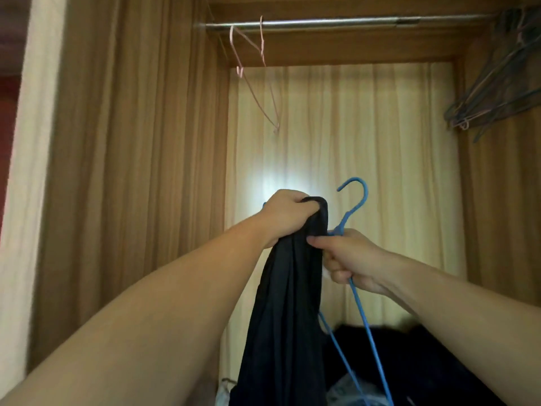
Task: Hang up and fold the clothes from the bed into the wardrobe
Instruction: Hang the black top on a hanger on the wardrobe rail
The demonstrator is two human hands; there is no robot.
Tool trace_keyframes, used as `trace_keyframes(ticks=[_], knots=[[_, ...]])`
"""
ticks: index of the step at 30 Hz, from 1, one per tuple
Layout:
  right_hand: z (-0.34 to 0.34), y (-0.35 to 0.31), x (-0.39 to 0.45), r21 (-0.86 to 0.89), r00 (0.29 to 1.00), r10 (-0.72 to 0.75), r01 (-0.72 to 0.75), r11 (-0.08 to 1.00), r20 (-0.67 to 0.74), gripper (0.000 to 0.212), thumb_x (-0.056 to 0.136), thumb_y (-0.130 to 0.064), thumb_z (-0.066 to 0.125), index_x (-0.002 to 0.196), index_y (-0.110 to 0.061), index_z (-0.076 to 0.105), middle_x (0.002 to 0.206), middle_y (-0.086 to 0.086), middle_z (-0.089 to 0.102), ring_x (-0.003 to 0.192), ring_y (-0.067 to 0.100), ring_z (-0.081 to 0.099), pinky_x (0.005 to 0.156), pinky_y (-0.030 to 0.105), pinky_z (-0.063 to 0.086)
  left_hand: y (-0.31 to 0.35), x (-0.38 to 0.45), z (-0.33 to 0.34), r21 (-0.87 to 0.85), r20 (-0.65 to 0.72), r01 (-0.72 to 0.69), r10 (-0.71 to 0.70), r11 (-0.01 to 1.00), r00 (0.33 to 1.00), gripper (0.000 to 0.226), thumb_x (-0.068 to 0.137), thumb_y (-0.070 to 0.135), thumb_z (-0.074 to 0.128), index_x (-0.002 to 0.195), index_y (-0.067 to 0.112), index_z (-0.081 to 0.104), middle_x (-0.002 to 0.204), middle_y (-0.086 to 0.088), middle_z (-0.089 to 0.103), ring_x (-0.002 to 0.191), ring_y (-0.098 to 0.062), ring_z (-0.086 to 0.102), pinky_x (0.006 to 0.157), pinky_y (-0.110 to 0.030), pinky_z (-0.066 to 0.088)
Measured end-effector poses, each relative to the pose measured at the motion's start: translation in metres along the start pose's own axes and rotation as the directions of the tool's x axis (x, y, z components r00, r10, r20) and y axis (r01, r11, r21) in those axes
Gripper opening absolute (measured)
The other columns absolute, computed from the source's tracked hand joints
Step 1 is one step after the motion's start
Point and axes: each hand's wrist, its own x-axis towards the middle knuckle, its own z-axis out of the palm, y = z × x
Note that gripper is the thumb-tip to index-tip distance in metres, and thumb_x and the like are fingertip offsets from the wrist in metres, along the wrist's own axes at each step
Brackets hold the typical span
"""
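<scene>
We stand facing the open wardrobe [140,142], its brown wooden side walls framing a pale back panel [351,142] with a bright glare low on it, just above our hands. Both our bare forearms reach up and forward into it. Between them hangs the dark garment [281,317], a long fall of black cloth that runs from our left fist down past the bottom edge of the view. Behind it, low inside the wardrobe, lies a dark heap [409,361] that we cannot make out clearly. Across the top runs the metal rail [322,23], well above our hands. At its far right end a bunch of hangers [494,92], mostly blue-grey with a pink one among them, slants against the right wall. The blue hanger [352,215] stands with its hook up and curling left, just right of the cloth's top; one arm runs down beneath our right hand toward the bottom of the view, another shows beside the cloth lower down. A thin pink hanger [257,80] hangs tilted from the rail near its left end. Our left hand [288,213] is clenched round the bunched top of the garment, holding it up. Our right hand [348,257] grasps the blue hanger below its neck, thumb pressed against the cloth's edge
</scene>
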Motion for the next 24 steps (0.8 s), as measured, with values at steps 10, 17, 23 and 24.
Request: trace_keyframes(ticks=[10, 17, 23, 24], knots=[[-0.054, -0.012, -0.112, -0.041, 0.98, -0.101, 0.095, 0.995, -0.173, 0.03, 0.093, -0.01, 0.055, 0.067, -0.018, 0.041, 0.049, -0.003, 0.025, 0.037, 0.009, 0.019, 0.039, 0.019, 0.012, 0.055, -0.146, -0.018, 0.433, 0.258, 0.155, -0.287, 0.888, 0.922, 0.019, 0.09, 0.016, 0.062, 0.107, 0.014, 0.071, 0.098, -0.006, 0.074, 0.092, -0.02, 0.072, 0.08, -0.033, 0.06], [-0.053, 0.026, -0.206, 0.01, 0.996, 0.033, -0.032, 0.999, -0.089, 0.018, 0.088, -0.025, 0.068, 0.101, -0.014, 0.07, 0.054, -0.005, 0.031, 0.044, 0.009, 0.022, 0.042, 0.02, 0.014, 0.081, -0.208, 0.031, 0.06, -0.021, 0.42, -0.42, 0.905, 0.907, 0.023, 0.102, 0.029, 0.045, 0.098, 0.012, 0.06, 0.092, -0.005, 0.066, 0.073, -0.015, 0.061, 0.058, -0.023, 0.047], [-0.066, 0.004, -0.229, 0.238, 0.952, -0.049, 0.124, 0.963, -0.301, 0.051, 0.098, -0.046, 0.044, 0.068, -0.014, 0.071, 0.053, -0.002, 0.017, 0.036, 0.009, 0.016, 0.034, 0.016, 0.016, 0.095, -0.231, 0.044, -0.012, -0.104, 0.513, -0.512, 0.858, 0.853, 0.034, 0.103, 0.032, 0.04, 0.119, 0.006, 0.057, 0.084, -0.007, 0.058, 0.083, -0.026, 0.059, 0.075, -0.028, 0.048], [-0.066, -0.003, -0.231, 0.326, 0.955, -0.035, 0.134, 0.936, -0.293, 0.051, 0.098, -0.043, 0.043, 0.066, -0.014, 0.069, 0.051, -0.003, 0.017, 0.035, 0.008, 0.015, 0.034, 0.015, 0.015, 0.097, -0.234, 0.043, -0.019, -0.098, 0.524, -0.523, 0.852, 0.847, 0.037, 0.103, 0.032, 0.04, 0.122, 0.005, 0.055, 0.082, -0.007, 0.057, 0.082, -0.026, 0.058, 0.076, -0.029, 0.047]])
